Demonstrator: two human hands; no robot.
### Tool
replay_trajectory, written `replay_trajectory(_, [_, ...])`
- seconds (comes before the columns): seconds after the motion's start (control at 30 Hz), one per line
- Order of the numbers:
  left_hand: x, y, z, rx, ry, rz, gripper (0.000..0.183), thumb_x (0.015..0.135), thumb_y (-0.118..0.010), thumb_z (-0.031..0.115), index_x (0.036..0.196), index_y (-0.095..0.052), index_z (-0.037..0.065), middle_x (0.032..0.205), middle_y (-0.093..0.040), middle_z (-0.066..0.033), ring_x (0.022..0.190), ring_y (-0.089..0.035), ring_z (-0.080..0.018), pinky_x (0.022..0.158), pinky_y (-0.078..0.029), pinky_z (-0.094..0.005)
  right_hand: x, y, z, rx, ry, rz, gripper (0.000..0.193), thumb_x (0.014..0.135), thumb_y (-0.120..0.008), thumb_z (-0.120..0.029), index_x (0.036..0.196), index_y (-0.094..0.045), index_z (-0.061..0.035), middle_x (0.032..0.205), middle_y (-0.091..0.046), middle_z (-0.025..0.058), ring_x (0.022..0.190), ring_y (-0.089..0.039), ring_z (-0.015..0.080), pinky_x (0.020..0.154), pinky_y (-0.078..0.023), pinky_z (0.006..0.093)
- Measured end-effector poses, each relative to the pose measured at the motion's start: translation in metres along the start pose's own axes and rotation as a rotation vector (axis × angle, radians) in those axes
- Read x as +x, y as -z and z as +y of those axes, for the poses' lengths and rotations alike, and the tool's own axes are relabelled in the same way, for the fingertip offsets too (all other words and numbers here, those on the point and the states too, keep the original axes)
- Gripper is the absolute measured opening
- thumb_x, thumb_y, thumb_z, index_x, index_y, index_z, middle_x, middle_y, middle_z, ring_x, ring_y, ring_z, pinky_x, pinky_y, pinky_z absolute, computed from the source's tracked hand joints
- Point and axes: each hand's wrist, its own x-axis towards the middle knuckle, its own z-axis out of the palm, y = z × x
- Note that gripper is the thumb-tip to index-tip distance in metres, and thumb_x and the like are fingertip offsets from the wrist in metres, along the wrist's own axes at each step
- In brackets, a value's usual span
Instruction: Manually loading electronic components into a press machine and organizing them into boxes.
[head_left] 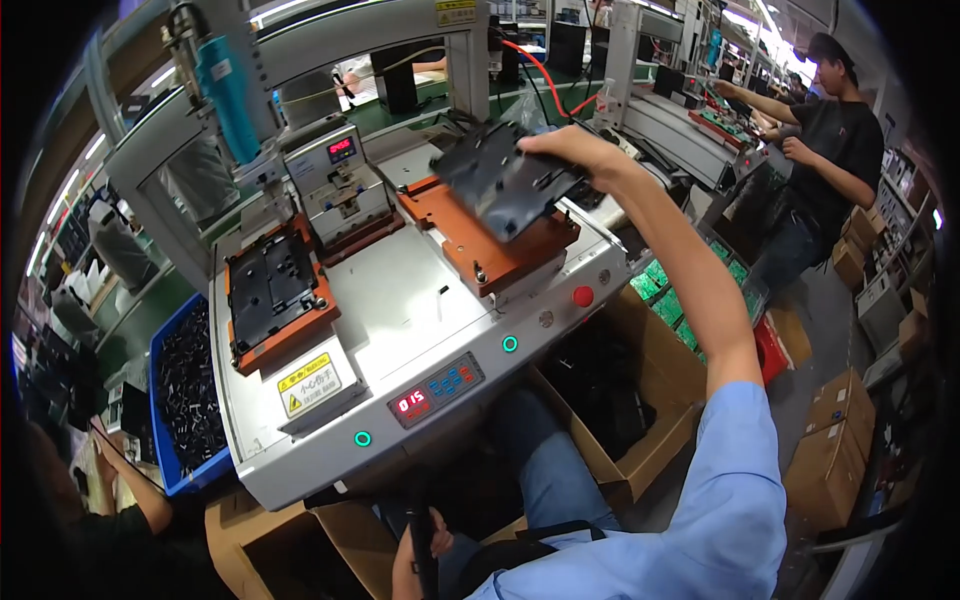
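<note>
at upper centre, our right hand pinches a black panel over the orange block; at lower centre, our left hand is closed around a dark piece. at left, another panel lies in its holder: one side seems filled, one not.

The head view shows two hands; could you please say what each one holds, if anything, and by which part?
The right hand holds a flat black plastic panel by its far-right edge. The left hand grips a narrow-looking black piece; which part is unclear.
</note>
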Motion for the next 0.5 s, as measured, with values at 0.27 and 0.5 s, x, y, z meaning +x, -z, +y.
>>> replay_trajectory(0.27, [0.048,-0.001,0.033,0.231,0.121,-0.035,0.044,0.094,-0.044,0.042,0.088,-0.057,0.000,0.070,-0.055,-0.0044,0.063,-0.052,-0.0191,0.058,-0.042,-0.0303,0.068,0.127,0.170,0.215,0.027,0.765,0.038,0.081,-0.061,-0.044,0.086,-0.061,-0.0059,0.071,-0.059,0.0038,0.057,-0.054,0.0160,0.044,-0.042,0.0326])
replay_trajectory(0.5, [0.106,-0.012,0.070,0.475,0.129,-0.070,0.043,0.094,-0.045,0.042,0.092,-0.058,0.001,0.073,-0.056,-0.0036,0.066,-0.052,-0.0168,0.062,-0.042,-0.0286,0.114,0.125,0.239,0.352,-0.141,0.646,0.070,0.082,-0.058,-0.056,0.111,-0.053,0.0074,0.101,-0.062,0.0160,0.093,-0.060,0.0297,0.079,-0.047,0.0369])
